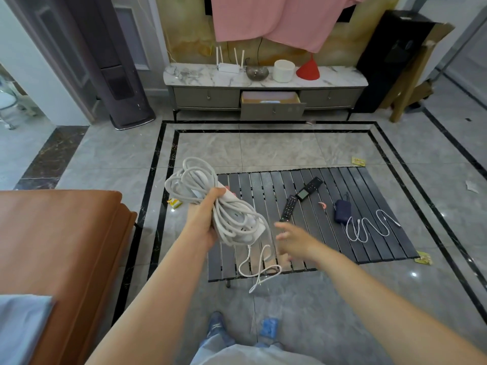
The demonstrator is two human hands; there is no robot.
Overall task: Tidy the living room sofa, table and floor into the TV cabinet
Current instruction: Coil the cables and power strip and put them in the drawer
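My left hand (204, 219) grips a white power strip (232, 214) wrapped in its coiled cord, held above the left end of the low black slatted table (374, 248). A loose end of cord (259, 270) dangles onto the table's front edge. My right hand (292, 239) hovers open just right of the strip, fingers spread. On the table lie two black remotes (288, 208) (309, 188), a dark blue power bank (342, 210) and a white cable (369, 226). The TV cabinet (266, 83) stands at the far wall with its middle drawer (272, 105) pulled open.
An orange-brown sofa (60, 248) fills the left. Yellow wrappers (358, 161) (423, 258) (174, 203) and a white scrap (471, 186) lie on the tiled floor. A router (228, 65), bowl, white pot and red funnel (307, 69) sit on the cabinet top. A tower air conditioner (121, 83) stands left of it.
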